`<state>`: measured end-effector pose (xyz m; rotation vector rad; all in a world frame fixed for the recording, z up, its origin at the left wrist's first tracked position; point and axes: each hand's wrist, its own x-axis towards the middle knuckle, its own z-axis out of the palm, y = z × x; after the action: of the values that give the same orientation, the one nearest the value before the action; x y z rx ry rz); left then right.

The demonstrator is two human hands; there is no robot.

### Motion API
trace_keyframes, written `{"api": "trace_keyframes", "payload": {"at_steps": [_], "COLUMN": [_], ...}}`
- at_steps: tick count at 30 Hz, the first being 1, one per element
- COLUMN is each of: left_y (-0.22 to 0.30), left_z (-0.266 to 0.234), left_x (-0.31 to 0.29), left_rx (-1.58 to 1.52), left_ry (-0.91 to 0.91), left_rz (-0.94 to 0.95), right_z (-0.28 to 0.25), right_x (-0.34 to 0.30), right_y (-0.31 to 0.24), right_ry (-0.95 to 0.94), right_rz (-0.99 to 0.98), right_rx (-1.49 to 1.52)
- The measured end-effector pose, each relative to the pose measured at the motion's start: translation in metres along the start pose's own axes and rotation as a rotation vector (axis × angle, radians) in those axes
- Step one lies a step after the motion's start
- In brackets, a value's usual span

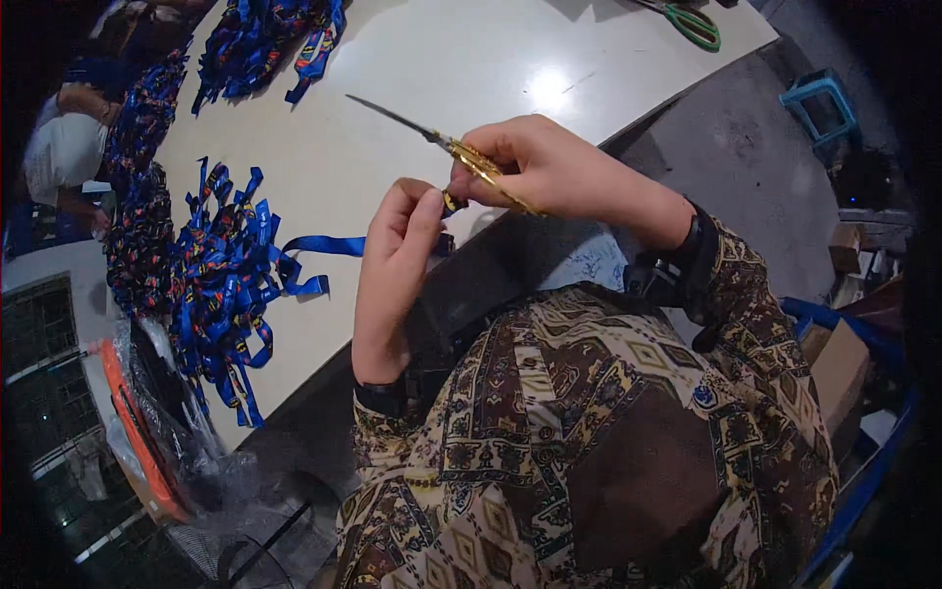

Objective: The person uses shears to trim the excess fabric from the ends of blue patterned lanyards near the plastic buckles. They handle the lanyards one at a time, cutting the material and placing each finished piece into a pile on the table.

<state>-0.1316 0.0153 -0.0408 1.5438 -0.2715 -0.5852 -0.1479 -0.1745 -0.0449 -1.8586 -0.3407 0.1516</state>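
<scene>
Over the table's near edge, my left hand (410, 224) pinches one end of a blue printed ribbon strap (334, 245). The strap runs left from that hand toward a loose heap of similar straps (228, 285). My right hand (520, 162) is closed round gold-handled scissors (481, 169), whose dark blades point up and to the left, away from the strap. Its fingertips also meet the strap end beside my left thumb. A short dark end of the strap hangs below my left hand.
More straps (260, 49) lie at the far left, and a long pile (142, 216) lines the table's left side. Green-handled scissors (693, 26) rest at the far right corner. Another person's arm (83, 103) is at left. A blue stool (820, 106) stands on the floor.
</scene>
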Motion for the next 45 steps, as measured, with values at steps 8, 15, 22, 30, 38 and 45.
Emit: {"api": "trace_keyframes", "payload": {"at_steps": [8,15,22,30,38,45], "left_y": [-0.001,-0.003,-0.001,-0.005,-0.002,-0.004], "left_z": [0.003,0.008,0.009,0.008,0.005,0.007], "left_x": [-0.001,-0.001,-0.002,0.001,-0.001,0.0], "left_rx": [0.07,0.114,0.092,0.078,0.092,0.071], "left_ry": [0.083,0.109,0.217,0.192,0.251,0.221], "left_rz": [0.026,0.06,0.067,0.113,0.095,0.077], "right_z": [-0.004,-0.004,-0.005,0.009,0.004,-0.004], "right_x": [-0.005,-0.012,-0.014,-0.01,-0.013,-0.015], "right_y": [0.001,0.008,0.007,0.003,0.01,0.009], "right_ry": [0.027,0.06,0.06,0.124,0.053,-0.049], "right_rz": [0.051,0.044,0.095,0.066,-0.033,0.145], "right_rx": [0.132,0.098,0.062,-0.042,0.207,0.03]}}
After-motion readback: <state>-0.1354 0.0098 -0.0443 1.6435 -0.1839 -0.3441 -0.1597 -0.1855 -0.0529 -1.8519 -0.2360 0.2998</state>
